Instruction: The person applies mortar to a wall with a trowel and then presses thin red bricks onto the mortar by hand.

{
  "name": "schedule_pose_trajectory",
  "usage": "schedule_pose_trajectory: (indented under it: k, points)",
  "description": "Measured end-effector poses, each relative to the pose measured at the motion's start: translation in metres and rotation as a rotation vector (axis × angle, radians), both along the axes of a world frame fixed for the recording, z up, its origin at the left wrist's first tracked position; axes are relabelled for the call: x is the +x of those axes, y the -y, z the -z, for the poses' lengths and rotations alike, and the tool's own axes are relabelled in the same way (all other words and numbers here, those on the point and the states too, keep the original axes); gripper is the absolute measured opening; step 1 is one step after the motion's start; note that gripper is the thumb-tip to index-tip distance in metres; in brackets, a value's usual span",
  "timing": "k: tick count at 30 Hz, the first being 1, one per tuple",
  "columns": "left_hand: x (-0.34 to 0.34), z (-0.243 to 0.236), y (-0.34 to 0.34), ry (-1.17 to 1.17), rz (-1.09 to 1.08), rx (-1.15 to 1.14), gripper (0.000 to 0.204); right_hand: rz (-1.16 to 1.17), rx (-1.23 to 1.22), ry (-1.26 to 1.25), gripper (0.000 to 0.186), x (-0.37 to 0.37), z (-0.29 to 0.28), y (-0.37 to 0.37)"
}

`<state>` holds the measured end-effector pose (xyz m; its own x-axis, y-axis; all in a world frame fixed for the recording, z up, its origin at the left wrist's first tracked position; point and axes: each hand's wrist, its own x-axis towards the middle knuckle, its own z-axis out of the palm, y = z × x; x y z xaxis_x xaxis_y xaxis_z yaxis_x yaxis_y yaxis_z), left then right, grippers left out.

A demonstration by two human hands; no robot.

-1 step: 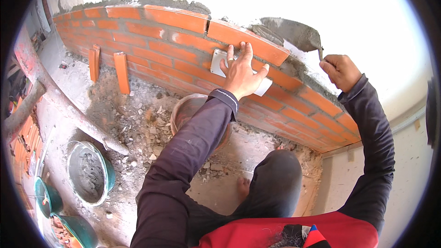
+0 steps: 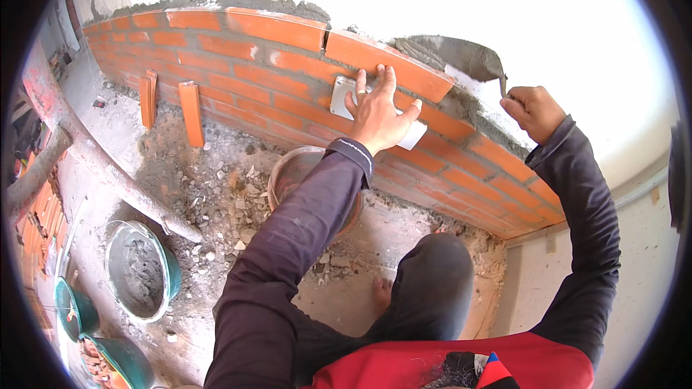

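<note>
My left hand [image 2: 382, 117] is spread flat over the face of an orange brick wall [image 2: 281, 104], its fingertips touching the end brick [image 2: 389, 63] of the top course. Under that palm, a white rectangular box or plate [image 2: 342, 96] sits against the wall, partly covered by the hand. My right hand [image 2: 535, 112] is wrapped round the handle of a trowel [image 2: 468, 57]. The trowel's mortar-coated blade lies behind the end brick, where grey mortar [image 2: 422, 50] shows. A narrow gap separates the end brick from its left neighbour [image 2: 276, 27].
Loose bricks [image 2: 191, 114] lean at the wall's foot. A bucket [image 2: 285, 173] stands behind my left forearm, amid rubble [image 2: 245, 209]. A green tub of mortar [image 2: 144, 274], smaller green buckets [image 2: 122, 360] and a slanting pole [image 2: 108, 166] are at left.
The trowel blade has shifted slightly lower behind the end brick, with a small turn of my right wrist. My left hand stays in place.
</note>
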<state>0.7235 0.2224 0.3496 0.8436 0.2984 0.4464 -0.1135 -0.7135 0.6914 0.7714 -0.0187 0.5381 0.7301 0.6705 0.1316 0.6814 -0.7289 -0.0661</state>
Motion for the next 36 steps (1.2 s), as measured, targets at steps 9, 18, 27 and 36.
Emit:
schedule_pose_trajectory:
  k: [9,18,27,36]
  points:
    - [0.003,0.001,0.0,0.018,0.005,-0.002,0.088,-0.003,-0.027,0.041,0.029,0.003,0.001,0.003]
    - [0.002,0.0,-0.002,-0.001,0.019,-0.016,0.089,-0.033,-0.077,0.109,0.028,-0.004,-0.005,0.006]
    - [0.001,-0.003,-0.002,0.001,0.016,-0.016,0.093,-0.067,0.011,0.189,0.023,-0.005,0.032,0.013]
    - [0.001,-0.004,0.0,-0.022,0.013,-0.016,0.094,0.092,-0.111,0.324,0.026,0.004,0.058,-0.02]
